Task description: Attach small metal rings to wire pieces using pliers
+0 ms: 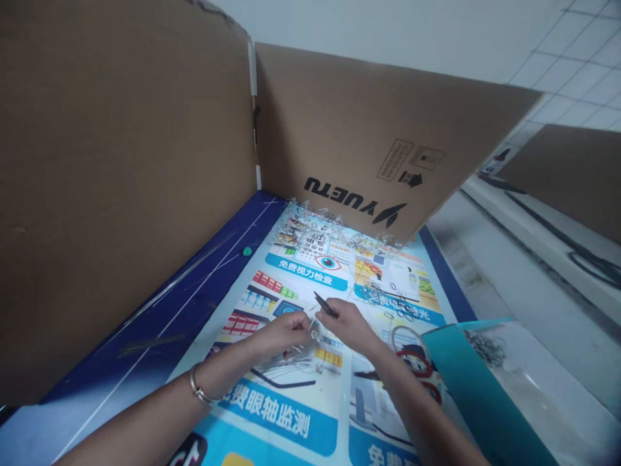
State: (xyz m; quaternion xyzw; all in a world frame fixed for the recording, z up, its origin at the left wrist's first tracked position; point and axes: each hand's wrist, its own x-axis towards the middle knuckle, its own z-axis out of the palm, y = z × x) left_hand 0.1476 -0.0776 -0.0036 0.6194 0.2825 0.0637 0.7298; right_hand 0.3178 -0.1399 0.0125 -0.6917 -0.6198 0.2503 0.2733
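Observation:
My left hand point(290, 334), with a metal bangle on the wrist, is closed in a pinch on a thin wire-like piece point(312, 323). Small clear bits hang just below its fingertips; their exact kind is too small to make out. Close beside it, my right hand point(347, 321) is wrapped around a slim black tool point(324, 303) whose dark tip points up and left. The rest of that tool is hidden by the palm. Both hands nearly meet above the printed poster sheet point(286, 414). Thin wires point(286, 375) appear beneath the left hand.
Brown cardboard panels point(339, 116) stand at the left and back. Clear small pieces point(334, 223) lie along the back panel's foot. A pile of small wire rings point(388, 301) is right of my hands. At right, a teal-edged box point(478, 388) contains metal bits point(485, 347).

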